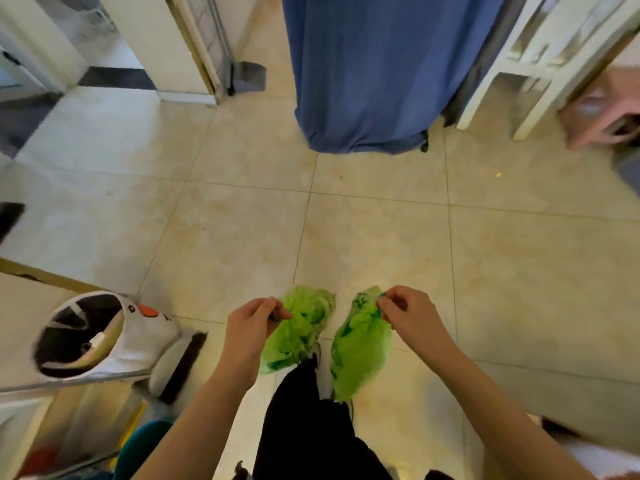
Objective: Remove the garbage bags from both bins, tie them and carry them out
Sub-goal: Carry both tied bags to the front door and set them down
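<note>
Two green garbage bags hang side by side above the tiled floor, low in the middle of the view. My left hand (254, 320) pinches the top of the left green bag (298, 332). My right hand (407, 315) pinches the top of the right green bag (360, 348). Both bags look bunched and crumpled, and hang in front of my dark trouser leg. I cannot tell whether their tops are knotted. No bin is clearly in view.
A white penguin-shaped holder (104, 336) with a dark opening stands at the lower left. A blue curtain (377, 71) hangs ahead. White furniture legs (533, 98) stand at the upper right, a white door frame (194, 46) at the upper left. Another person's hand (602, 116) shows at the right edge.
</note>
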`<state>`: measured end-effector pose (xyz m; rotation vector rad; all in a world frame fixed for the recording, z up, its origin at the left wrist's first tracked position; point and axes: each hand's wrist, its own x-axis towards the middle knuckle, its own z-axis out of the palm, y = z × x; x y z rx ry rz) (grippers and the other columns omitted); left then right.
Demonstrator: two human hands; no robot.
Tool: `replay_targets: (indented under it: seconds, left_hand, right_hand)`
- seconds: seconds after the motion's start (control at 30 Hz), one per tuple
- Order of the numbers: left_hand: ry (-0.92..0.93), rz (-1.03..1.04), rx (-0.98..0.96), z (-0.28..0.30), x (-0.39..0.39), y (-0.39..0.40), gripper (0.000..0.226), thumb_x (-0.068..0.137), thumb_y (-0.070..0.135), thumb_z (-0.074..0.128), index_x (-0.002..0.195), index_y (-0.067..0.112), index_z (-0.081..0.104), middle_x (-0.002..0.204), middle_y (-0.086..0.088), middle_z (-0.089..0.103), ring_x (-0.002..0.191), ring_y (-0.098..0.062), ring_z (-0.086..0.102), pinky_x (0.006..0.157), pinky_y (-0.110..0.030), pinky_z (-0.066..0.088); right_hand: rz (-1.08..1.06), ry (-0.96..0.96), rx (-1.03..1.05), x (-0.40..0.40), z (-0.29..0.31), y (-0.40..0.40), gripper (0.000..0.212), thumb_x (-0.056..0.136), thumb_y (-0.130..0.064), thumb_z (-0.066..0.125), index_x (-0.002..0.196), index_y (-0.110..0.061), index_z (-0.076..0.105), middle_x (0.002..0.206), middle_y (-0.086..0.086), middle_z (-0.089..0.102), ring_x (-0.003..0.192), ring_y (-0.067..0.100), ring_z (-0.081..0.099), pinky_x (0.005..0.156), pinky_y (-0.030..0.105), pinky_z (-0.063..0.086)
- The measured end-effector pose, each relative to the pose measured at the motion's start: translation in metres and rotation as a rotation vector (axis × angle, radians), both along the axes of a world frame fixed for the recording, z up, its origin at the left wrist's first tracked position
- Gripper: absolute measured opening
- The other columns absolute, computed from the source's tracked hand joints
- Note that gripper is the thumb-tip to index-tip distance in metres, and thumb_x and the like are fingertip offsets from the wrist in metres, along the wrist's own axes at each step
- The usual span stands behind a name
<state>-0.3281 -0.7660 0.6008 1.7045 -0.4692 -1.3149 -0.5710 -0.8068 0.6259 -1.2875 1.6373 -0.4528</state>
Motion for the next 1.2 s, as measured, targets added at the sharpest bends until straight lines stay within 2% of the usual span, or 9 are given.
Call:
replay_targets:
  seconds: [0.13,0.27,0.47,0.6,0.73,0.77,0.9,1.03,1.2]
  left_hand:
    - [-0.035,-0.249,-0.022,0.01,-0.021,-0.077,0.029,0.092,0.012,0.054,0.071,0.007,0.073,0.073,-0.013,0.072,0.08,-0.021,0.069,0.093,-0.039,0.053]
    - [-0.1,-0.439,-0.034,0.017,-0.051,-0.136,0.03,0.093,0.019,0.056,0.071,0.013,0.075,0.072,-0.005,0.074,0.079,-0.008,0.071,0.09,-0.031,0.052]
    - [-0.272,-0.748,-0.137,0.029,-0.114,-0.226,0.028,0.09,0.024,0.06,0.067,0.018,0.074,0.072,0.005,0.075,0.077,-0.003,0.069,0.075,-0.018,0.045]
    - [-0.31,-0.903,-0.232,0.039,-0.173,-0.272,0.025,0.091,0.022,0.061,0.071,0.017,0.075,0.072,0.003,0.076,0.075,-0.011,0.072,0.077,-0.024,0.05]
    - [-0.252,-0.907,-0.238,0.044,-0.243,-0.308,0.02,0.09,0.019,0.062,0.074,0.02,0.075,0.073,0.0,0.077,0.074,-0.014,0.073,0.074,-0.028,0.053]
    - [-0.235,-0.886,-0.238,0.046,-0.26,-0.315,0.019,0.09,0.018,0.062,0.076,0.018,0.075,0.074,-0.001,0.077,0.074,-0.016,0.073,0.074,-0.03,0.054]
    - [-0.157,-0.832,-0.214,0.051,-0.332,-0.335,0.017,0.092,0.018,0.06,0.087,0.012,0.075,0.08,-0.003,0.078,0.078,-0.015,0.074,0.072,-0.027,0.054]
    - [-0.043,-0.805,-0.176,0.054,-0.405,-0.355,0.016,0.095,0.011,0.055,0.1,0.011,0.07,0.088,-0.005,0.078,0.085,-0.014,0.074,0.071,-0.02,0.058]
    - [-0.119,-0.944,-0.256,0.055,-0.5,-0.379,0.02,0.095,0.01,0.053,0.087,0.012,0.071,0.078,-0.005,0.075,0.079,-0.014,0.071,0.077,-0.028,0.055]
  right_hand:
    - [-0.17,0.044,-0.038,-0.029,0.001,-0.046,0.018,0.087,-0.02,0.059,0.072,-0.01,0.065,0.07,0.013,0.065,0.071,0.032,0.062,0.072,0.044,0.052]
    - [-0.4,0.028,-0.036,-0.06,0.003,-0.082,0.016,0.084,-0.015,0.058,0.074,-0.011,0.069,0.065,0.005,0.065,0.069,0.026,0.06,0.077,0.049,0.053]
    - [-0.681,0.005,-0.072,-0.117,0.012,-0.122,0.024,0.084,-0.011,0.055,0.066,-0.02,0.067,0.058,-0.001,0.066,0.066,0.022,0.063,0.077,0.05,0.053]
    - [-0.816,0.024,-0.127,-0.163,0.017,-0.136,0.026,0.086,-0.014,0.055,0.063,-0.02,0.067,0.057,-0.004,0.066,0.068,0.032,0.065,0.069,0.044,0.053]
    - [-0.87,0.059,-0.209,-0.213,0.021,-0.152,0.022,0.088,-0.018,0.055,0.071,-0.022,0.068,0.061,-0.01,0.068,0.064,0.006,0.066,0.059,0.017,0.048]
    - [-0.883,0.053,-0.221,-0.228,0.023,-0.157,0.021,0.088,-0.018,0.055,0.072,-0.02,0.069,0.061,-0.01,0.069,0.064,0.004,0.066,0.06,0.015,0.048]
    - [-0.92,-0.032,-0.243,-0.293,0.031,-0.173,0.022,0.086,-0.015,0.054,0.072,-0.016,0.07,0.059,-0.007,0.07,0.064,0.01,0.067,0.068,0.03,0.056]
    - [-0.948,-0.108,-0.252,-0.356,0.036,-0.184,0.022,0.085,-0.015,0.054,0.069,-0.021,0.069,0.06,-0.005,0.071,0.065,0.019,0.067,0.072,0.045,0.057]
    - [-1.041,-0.092,-0.277,-0.437,0.041,-0.194,0.018,0.085,-0.017,0.057,0.071,-0.019,0.069,0.061,-0.002,0.068,0.063,0.027,0.062,0.066,0.046,0.053]
